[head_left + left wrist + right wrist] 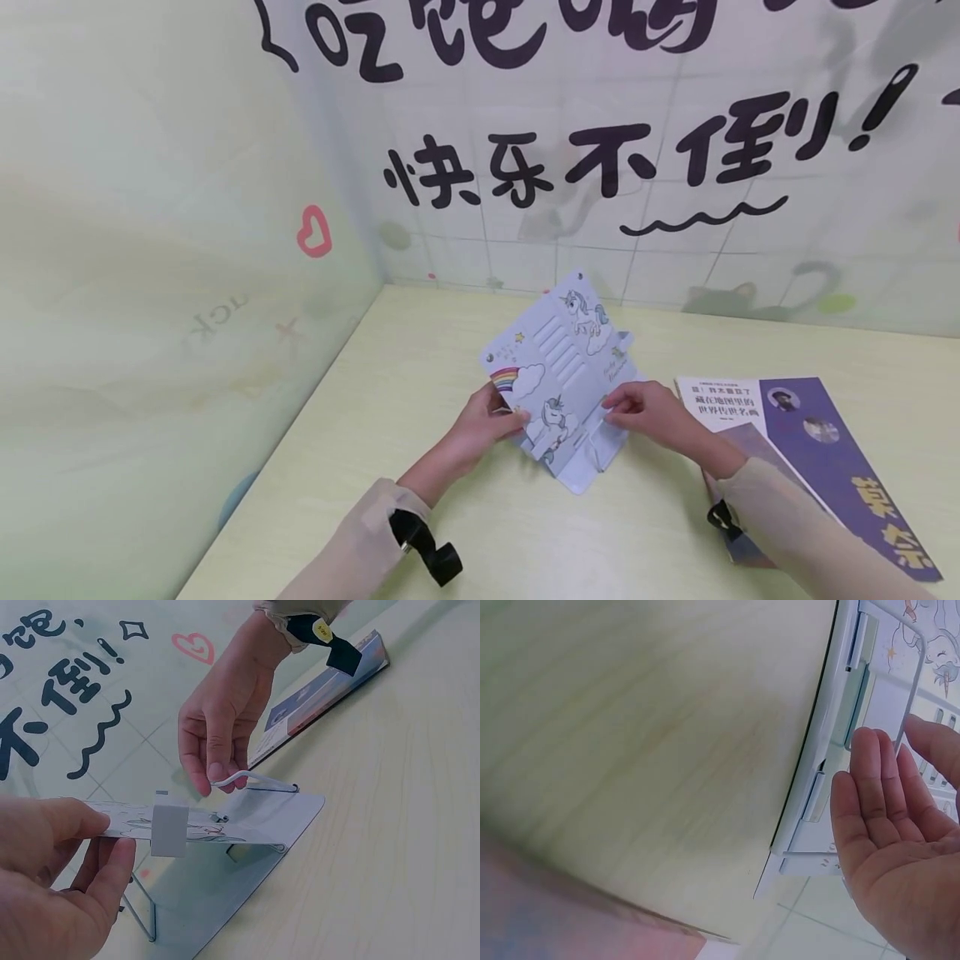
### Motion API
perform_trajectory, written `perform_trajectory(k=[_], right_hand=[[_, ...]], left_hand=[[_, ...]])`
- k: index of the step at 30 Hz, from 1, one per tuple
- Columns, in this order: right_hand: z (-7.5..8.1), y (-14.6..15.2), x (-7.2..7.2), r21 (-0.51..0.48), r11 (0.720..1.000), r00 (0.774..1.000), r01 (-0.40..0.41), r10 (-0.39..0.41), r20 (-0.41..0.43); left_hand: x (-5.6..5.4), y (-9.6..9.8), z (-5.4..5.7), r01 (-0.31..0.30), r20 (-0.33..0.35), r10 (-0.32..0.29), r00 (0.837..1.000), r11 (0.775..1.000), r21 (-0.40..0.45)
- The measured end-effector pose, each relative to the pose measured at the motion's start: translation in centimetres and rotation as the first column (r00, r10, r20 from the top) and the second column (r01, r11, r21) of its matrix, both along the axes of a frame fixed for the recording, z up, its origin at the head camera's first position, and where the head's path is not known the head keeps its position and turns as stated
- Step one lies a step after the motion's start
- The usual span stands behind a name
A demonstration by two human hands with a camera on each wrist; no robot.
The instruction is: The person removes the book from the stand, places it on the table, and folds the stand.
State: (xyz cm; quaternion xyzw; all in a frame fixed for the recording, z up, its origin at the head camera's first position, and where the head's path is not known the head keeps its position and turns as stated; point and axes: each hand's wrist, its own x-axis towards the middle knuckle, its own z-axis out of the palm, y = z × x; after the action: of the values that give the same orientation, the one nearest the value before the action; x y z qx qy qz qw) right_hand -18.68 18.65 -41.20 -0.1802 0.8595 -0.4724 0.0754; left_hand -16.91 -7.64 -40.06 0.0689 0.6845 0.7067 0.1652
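Observation:
A white metal book stand (573, 367), printed with unicorns and a rainbow and cut with slots, stands tilted on the table. My left hand (483, 421) grips the left edge of its panel, thumb on the printed face and fingers behind. My right hand (652, 412) is at the lower right of the stand. Its thumb and fingertips pinch a bent white wire loop (262, 778), which is hinged to the base plate (300, 810) and raised off it. In the left wrist view, a small white tab (169, 825) sticks out from the panel edge, and a wire leg shows behind the panel.
A purple book (832, 433) lies to the right on the pale wooden table (420, 350), beside another book (750, 442) with a white top, partly under my right forearm. A printed cloth backdrop (510, 225) hangs behind the table and along its left side.

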Motion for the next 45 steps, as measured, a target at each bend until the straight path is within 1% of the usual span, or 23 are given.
perform_trajectory(k=[7, 12, 18, 24, 31, 35, 45], right_hand=[[0.2, -0.2, 0.1, -0.004, 1.000, 1.000, 0.010, -0.010, 0.020], [0.3, -0.4, 0.0, -0.010, 1.000, 0.999, 0.015, -0.015, 0.034], [0.2, -0.3, 0.0, -0.035, 0.999, 0.999, 0.020, -0.018, 0.047], [0.2, -0.3, 0.0, -0.039, 0.999, 0.998, 0.033, -0.031, 0.062], [0.4, -0.1, -0.1, -0.018, 0.998, 0.996, 0.066, -0.065, 0.057], [0.4, 0.2, -0.4, -0.011, 0.998, 0.996, 0.070, -0.069, 0.056], [0.3, 0.6, -0.9, 0.049, 0.994, 0.994, 0.098, -0.100, 0.034]], left_hand=[[0.2, 0.0, -0.1, -0.015, 0.000, 0.015, 1.000, 1.000, -0.012], [0.3, 0.0, -0.2, -0.014, -0.003, 0.014, 1.000, 1.000, 0.002], [0.3, 0.1, -0.1, -0.023, 0.008, 0.023, 1.000, 1.000, 0.007], [0.4, 0.2, 0.0, -0.029, 0.021, 0.029, 0.999, 1.000, 0.001], [0.8, 0.7, -0.1, -0.037, 0.055, 0.035, 0.998, 0.999, 0.037], [1.2, 1.2, -0.1, -0.042, 0.059, 0.039, 0.997, 0.998, 0.050], [1.9, 2.5, -0.2, -0.040, 0.078, 0.032, 0.996, 0.995, 0.093]])
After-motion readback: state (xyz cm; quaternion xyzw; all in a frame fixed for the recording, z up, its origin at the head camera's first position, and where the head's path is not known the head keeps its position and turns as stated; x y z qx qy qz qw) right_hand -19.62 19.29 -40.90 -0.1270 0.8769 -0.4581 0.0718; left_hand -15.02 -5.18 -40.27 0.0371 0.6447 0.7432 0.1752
